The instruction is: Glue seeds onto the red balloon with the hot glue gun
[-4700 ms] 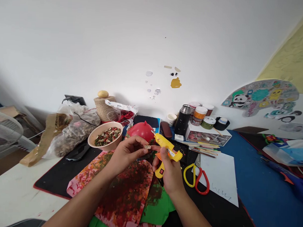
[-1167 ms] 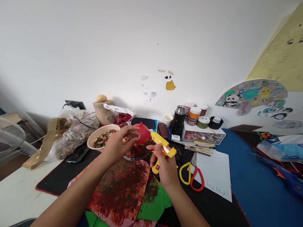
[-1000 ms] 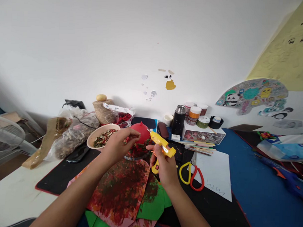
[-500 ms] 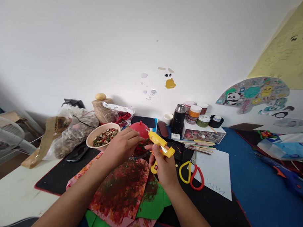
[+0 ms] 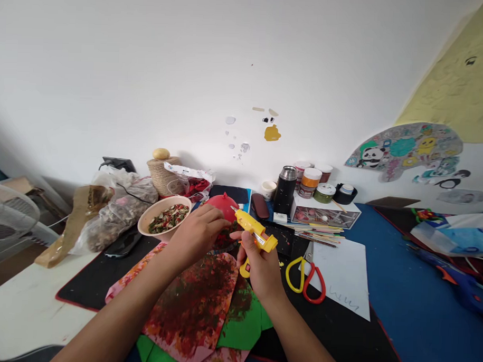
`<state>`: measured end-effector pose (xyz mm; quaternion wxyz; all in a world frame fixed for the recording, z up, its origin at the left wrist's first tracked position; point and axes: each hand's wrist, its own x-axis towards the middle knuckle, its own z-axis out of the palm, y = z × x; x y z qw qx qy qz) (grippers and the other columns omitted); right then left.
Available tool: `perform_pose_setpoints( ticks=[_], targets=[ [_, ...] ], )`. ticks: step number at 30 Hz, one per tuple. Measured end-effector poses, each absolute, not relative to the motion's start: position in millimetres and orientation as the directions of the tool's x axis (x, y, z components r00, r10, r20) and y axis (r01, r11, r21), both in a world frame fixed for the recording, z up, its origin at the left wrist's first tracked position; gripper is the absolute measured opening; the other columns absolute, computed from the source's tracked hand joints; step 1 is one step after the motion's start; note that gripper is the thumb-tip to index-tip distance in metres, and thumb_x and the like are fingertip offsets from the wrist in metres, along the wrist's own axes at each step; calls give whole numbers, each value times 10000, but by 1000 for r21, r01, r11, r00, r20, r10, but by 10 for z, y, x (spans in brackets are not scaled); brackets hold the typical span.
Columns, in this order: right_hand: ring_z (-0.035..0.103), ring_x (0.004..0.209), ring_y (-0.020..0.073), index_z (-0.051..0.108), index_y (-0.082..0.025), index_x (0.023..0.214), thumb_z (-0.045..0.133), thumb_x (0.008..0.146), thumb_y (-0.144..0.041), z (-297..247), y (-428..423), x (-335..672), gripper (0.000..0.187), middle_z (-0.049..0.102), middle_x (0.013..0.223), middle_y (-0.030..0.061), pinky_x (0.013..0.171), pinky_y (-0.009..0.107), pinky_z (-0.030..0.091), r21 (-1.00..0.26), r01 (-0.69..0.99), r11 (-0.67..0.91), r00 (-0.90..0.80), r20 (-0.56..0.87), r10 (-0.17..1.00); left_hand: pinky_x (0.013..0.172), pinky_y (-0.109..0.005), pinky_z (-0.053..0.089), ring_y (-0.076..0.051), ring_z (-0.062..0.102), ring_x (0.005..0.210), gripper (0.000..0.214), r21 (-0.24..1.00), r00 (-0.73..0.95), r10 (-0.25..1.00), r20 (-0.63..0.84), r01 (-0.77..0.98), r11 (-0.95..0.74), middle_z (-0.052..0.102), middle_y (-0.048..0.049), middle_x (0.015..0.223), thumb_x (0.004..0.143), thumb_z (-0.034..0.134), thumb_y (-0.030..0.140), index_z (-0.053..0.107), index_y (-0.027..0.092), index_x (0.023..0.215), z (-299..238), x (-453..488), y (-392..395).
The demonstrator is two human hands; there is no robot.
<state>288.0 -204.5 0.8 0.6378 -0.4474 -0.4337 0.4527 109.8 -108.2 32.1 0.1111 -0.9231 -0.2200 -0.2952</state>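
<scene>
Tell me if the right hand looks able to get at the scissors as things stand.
Probably not to grip them: the right hand is wrapped around the yellow glue gun. The way itself looks free, as the scissors lie close by.

Glue gun (image 5: 246,222) is yellow, with a white label (image 5: 258,237); balloon (image 5: 224,204), red. Painted sheet (image 5: 190,300) shows pink mottled with red, orange and dark brown — green sheet (image 5: 246,329) carries brown smears. Scissors (image 5: 312,267) have yellow and red handles — bowl (image 5: 146,218), pale peach.
</scene>
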Motion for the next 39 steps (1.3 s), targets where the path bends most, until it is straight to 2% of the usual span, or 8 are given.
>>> perform_pose_setpoints(
  ticks=[10, 15, 19, 27, 32, 39],
  targets=[
    [462, 461, 107, 851, -125, 982, 684, 880, -872, 39, -2066, 2859, 772, 540, 542, -36, 444, 222, 387, -969, -133, 207, 204, 177, 963, 837, -408, 565, -268, 687, 949, 228, -98, 744, 394, 540, 521, -848, 780, -97, 1033, 1032, 633, 97, 815, 182, 1141, 286, 1098, -1069],
    [498, 500, 114, 856, -123, 1006, 673, 917, -843, -7, -2064, 2866, 748, 558, 576, -22, 470, 216, 403, -976, -98, 196, 187, 175, 967, 842, -399, 560, -259, 685, 945, 277, -110, 748, 428, 507, 549, -828, 761, -89, 1044, 1023, 618, 74, 808, 206, 1176, 281, 1114, -1092],
    [502, 510, 118, 856, -121, 1035, 665, 928, -835, -28, -2072, 2866, 747, 559, 592, -21, 477, 221, 398, -978, -83, 192, 177, 175, 968, 830, -389, 558, -257, 685, 941, 236, -104, 746, 445, 495, 560, -822, 749, -75, 1034, 1016, 638, 71, 787, 202, 1145, 297, 1131, -1118],
    [470, 502, 118, 789, -137, 879, 638, 933, -842, -18, -2077, 2846, 723, 542, 575, -25, 501, 247, 371, -977, -48, 208, 162, 198, 967, 773, -356, 546, -240, 675, 881, 182, -86, 726, 490, 482, 596, -798, 703, -64, 945, 1019, 608, 51, 718, 190, 978, 309, 1144, -1126],
    [516, 524, 131, 694, -171, 727, 629, 952, -826, -62, -2070, 2841, 696, 551, 565, -15, 537, 258, 404, -977, -22, 211, 157, 205, 966, 775, -360, 558, -251, 684, 891, 157, -84, 734, 478, 482, 582, -809, 699, -72, 945, 1014, 622, 60, 718, 182, 990, 302, 1144, -1116],
    [534, 541, 143, 708, -176, 748, 647, 958, -804, -85, -2077, 2834, 665, 569, 582, -13, 534, 261, 406, -974, -11, 228, 161, 223, 961, 780, -339, 562, -225, 663, 850, 190, -107, 755, 446, 480, 555, -825, 657, -54, 878, 1041, 614, 124, 718, 191, 897, 346, 1158, -1135]
  ],
)
